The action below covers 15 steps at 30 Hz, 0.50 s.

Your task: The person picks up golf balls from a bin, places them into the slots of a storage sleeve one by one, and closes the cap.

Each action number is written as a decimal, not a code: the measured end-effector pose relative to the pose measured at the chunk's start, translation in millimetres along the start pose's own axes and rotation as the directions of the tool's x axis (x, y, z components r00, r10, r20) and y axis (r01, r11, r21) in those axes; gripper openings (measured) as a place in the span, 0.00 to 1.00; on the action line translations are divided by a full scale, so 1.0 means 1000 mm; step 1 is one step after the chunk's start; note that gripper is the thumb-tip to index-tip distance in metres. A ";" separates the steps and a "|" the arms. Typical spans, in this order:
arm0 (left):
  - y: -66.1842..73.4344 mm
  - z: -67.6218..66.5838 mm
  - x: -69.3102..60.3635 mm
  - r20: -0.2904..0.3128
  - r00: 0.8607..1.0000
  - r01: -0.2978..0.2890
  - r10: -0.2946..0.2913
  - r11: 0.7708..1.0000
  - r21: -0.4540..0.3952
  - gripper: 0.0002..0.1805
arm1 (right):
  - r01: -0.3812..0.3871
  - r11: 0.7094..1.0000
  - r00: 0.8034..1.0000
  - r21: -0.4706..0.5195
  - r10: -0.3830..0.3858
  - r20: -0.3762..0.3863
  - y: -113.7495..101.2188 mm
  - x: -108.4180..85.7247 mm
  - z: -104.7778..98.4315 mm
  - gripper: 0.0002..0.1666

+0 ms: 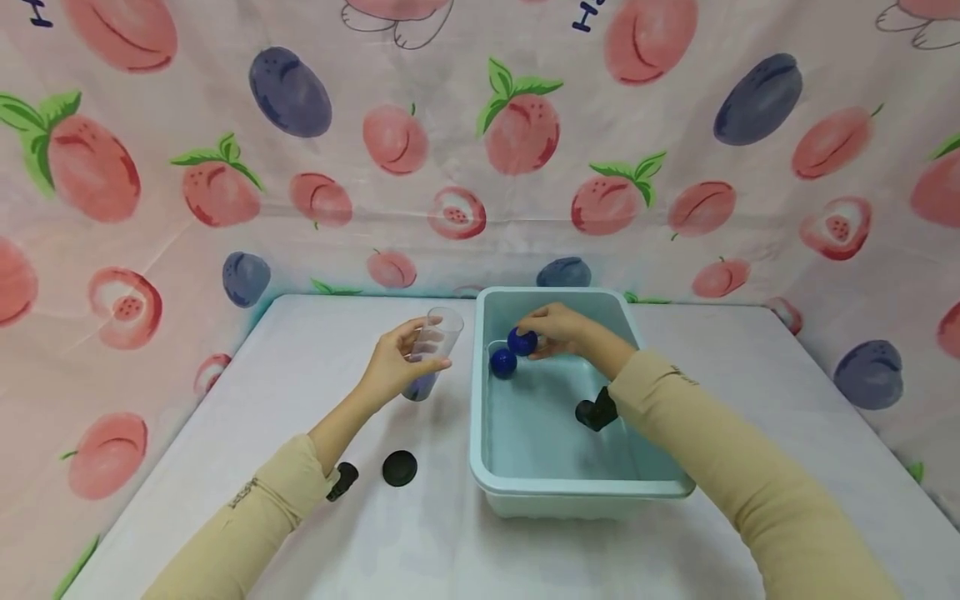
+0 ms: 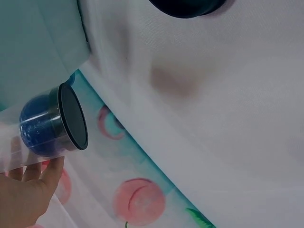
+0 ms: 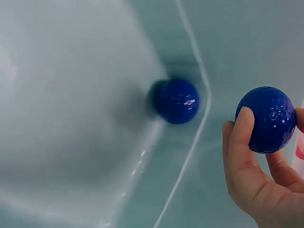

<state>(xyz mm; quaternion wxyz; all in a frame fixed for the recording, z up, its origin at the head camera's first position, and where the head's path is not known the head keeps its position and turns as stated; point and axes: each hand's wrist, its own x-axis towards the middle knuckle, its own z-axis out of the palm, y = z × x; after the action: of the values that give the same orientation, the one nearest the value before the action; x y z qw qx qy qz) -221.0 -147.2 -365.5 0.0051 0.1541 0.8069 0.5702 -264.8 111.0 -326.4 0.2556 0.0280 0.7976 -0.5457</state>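
My left hand [image 1: 392,367] holds a clear plastic tube [image 1: 444,327], tilted, above the table just left of the tub. In the left wrist view a blue golf ball [image 2: 37,127] sits inside it, against the black cap [image 2: 73,116] closing its end. Over the far left part of the tub my right hand [image 1: 561,330] pinches another blue golf ball [image 3: 266,119] between fingers and thumb. A further blue golf ball [image 3: 178,101] lies in the tub's corner, below the held one.
The pale blue-green tub [image 1: 585,487] stands right of centre on the white-covered table [image 1: 300,350]. Black objects [image 1: 595,414] lie in it, partly behind the right sleeve. A round black lid [image 1: 400,468] and a small black object [image 1: 344,481] lie by the left forearm.
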 end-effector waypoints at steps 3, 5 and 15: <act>-0.001 0.001 0.003 -0.002 1.000 -0.015 0.015 1.000 -0.011 0.33 | -0.003 0.999 1.000 0.045 0.003 0.005 -0.004 -0.001 -0.004 0.26; -0.002 0.003 0.005 -0.001 1.000 -0.022 0.022 1.000 -0.018 0.33 | 0.003 0.998 1.000 0.069 -0.003 0.008 -0.006 -0.003 -0.006 0.26; 0.007 0.004 0.005 -0.012 1.000 -0.015 0.014 0.999 -0.028 0.33 | 0.019 0.970 0.994 0.244 -0.044 0.099 -0.012 -0.005 -0.010 0.29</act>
<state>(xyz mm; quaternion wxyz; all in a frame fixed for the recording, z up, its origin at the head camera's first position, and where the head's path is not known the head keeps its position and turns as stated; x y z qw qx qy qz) -223.6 -139.7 -360.1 -0.0017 0.1565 0.7975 0.5826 -267.8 116.7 -311.2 0.2825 0.0180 0.7110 -0.6437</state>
